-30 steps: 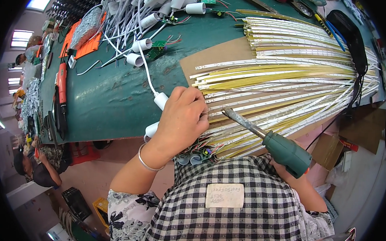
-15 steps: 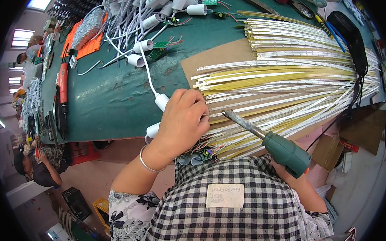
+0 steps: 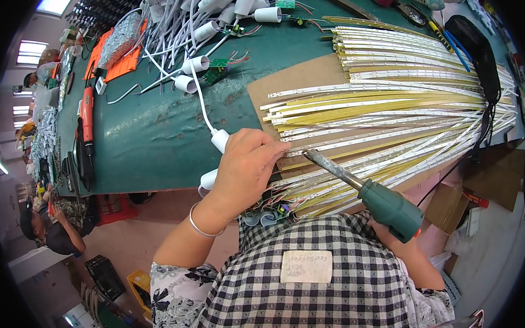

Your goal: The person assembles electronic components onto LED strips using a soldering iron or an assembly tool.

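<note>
My left hand [image 3: 243, 174] is closed in a pinch at the near end of an LED strip [image 3: 327, 148], its fingertips against the strip's end. Whatever is between the fingers is too small to make out. A white plastic end cap [image 3: 219, 140] on a white cable touches the back of this hand, and another white cap [image 3: 208, 178] sits by the wrist. My right hand [image 3: 395, 239], mostly hidden behind the tool, grips a green-handled soldering iron [image 3: 389, 209]. The iron's tip points left and lies over the strip, a little right of my left fingertips.
Many white and yellow LED strips [image 3: 407, 73] fan out on brown cardboard [image 3: 266, 88]. White caps with cables and green circuit boards [image 3: 217, 71] pile up at the far left. A red electric screwdriver [image 3: 86, 115] lies on the green table [image 3: 140, 153]. Another person [image 3: 52, 228] works at left.
My left fingers have stretched out to the right, onto the strip's end, and the hand has dropped slightly. The soldering iron has barely shifted.
</note>
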A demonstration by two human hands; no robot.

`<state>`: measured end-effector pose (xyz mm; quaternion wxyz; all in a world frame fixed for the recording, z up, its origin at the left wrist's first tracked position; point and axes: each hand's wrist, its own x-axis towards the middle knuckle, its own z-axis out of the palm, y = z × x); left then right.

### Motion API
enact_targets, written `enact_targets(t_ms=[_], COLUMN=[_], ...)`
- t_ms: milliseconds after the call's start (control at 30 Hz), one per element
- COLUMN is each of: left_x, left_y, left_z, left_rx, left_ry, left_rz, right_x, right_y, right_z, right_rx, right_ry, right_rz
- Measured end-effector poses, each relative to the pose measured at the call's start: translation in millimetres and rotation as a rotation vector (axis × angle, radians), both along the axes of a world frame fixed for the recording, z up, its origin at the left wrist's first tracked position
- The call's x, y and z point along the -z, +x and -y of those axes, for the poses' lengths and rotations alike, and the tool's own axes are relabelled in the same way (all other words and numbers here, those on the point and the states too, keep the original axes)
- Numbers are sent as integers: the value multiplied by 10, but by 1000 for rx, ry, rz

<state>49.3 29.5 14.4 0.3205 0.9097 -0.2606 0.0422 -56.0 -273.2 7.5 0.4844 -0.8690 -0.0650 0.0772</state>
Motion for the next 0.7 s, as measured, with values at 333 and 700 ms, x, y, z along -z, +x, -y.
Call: enact_targets(t_ms=[333,700], left_x=[31,39], left_y=[14,32], left_z=[43,67], left_rx=[-20,43], left_ry=[-21,75], left_rz=[16,8], right_x=[9,-43], right_y=[6,62], right_z=[23,7], right_rx=[-47,-133], right_ry=[-31,-118], right_rz=[10,117])
